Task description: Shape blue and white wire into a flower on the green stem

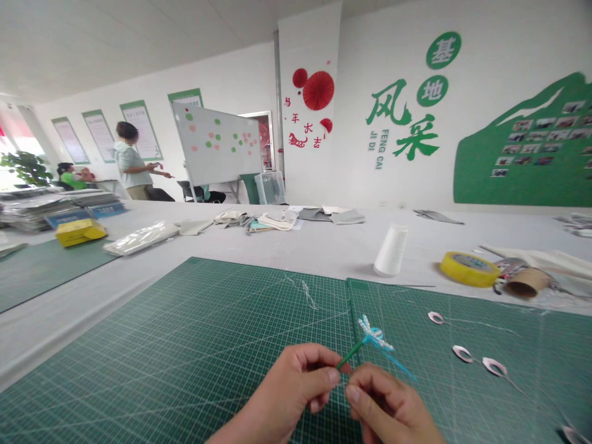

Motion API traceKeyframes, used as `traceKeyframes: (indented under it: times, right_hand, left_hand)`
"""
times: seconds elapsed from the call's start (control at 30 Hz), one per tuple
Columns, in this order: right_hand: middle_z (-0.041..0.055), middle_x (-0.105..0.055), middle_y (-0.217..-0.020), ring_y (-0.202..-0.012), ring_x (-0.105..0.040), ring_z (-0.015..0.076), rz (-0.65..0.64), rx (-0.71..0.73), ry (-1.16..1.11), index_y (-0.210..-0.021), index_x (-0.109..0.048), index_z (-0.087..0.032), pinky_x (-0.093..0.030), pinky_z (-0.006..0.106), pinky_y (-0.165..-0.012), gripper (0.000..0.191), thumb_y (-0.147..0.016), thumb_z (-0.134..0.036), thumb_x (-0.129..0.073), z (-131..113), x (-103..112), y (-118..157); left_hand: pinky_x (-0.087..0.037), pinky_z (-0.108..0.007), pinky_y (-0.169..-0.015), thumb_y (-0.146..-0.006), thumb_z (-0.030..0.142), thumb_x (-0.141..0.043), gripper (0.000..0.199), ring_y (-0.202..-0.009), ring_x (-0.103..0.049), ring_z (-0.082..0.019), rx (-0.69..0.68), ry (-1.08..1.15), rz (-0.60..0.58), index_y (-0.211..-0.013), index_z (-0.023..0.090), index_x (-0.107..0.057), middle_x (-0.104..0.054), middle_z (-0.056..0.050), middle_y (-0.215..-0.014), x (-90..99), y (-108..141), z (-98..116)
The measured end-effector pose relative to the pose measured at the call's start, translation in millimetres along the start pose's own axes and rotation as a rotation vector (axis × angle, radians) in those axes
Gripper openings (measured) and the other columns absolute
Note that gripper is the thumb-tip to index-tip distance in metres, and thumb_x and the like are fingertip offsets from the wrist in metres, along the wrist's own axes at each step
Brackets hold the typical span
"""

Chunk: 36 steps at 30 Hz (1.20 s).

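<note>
My left hand [300, 385] pinches a thin green stem [350, 356] between thumb and fingers. At the stem's upper end is a light-blue flower [375, 336] with white bead-like rows on its petals, and a blue strand [400, 365] trails from it to the right. Close beside the stem's lower end, my right hand [386, 401] has its thumb and index finger pressed together; what they hold, if anything, is too small to tell. Both hands are over the green cutting mats [222, 333].
Pink-and-white rings [494, 367] with threads lie on the right mat. Behind stand a white thread cone [391, 250], yellow tape [469, 269] and a cardboard tube [527, 282]. Fabric scraps [277, 220] lie farther back. A person [132, 161] stands beyond the table.
</note>
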State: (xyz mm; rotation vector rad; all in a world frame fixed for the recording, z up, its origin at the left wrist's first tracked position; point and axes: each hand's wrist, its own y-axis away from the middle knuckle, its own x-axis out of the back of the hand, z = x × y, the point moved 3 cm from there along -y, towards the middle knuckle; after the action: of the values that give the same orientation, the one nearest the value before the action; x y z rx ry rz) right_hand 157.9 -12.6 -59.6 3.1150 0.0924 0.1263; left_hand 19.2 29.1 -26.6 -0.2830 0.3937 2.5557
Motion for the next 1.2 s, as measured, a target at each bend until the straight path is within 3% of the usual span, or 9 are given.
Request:
traceKeyframes:
  times: [0.33, 1.2]
  right_hand:
    - [-0.0066, -0.047, -0.057, -0.039, -0.046, 0.0057, 0.014, -0.004, 0.006, -0.065, -0.056, -0.018, -0.035, 0.018, -0.038, 0.042, -0.076, -0.059, -0.058, 3.1, 0.4, -1.6]
    - [-0.0067, -0.048, -0.05, -0.039, -0.047, 0.0085, 0.062, -0.06, 0.102, -0.065, -0.06, -0.02, -0.037, 0.019, -0.037, 0.031, -0.075, -0.05, -0.063, -0.2, 0.0, -0.6]
  left_hand:
    - [-0.031, -0.023, -0.05, -0.067, 0.022, -0.065, 0.016, -0.049, -0.042, -0.008, -0.013, -0.111, 0.025, -0.078, 0.01, -0.068, -0.055, 0.001, -0.061, 2.1, -2.8, -1.3]
    - [-0.033, -0.02, -0.044, -0.068, 0.021, -0.061, 0.013, -0.046, -0.042, -0.007, -0.007, -0.207, -0.007, -0.077, 0.013, -0.068, -0.053, 0.004, -0.054, -0.4, -1.9, -5.3]
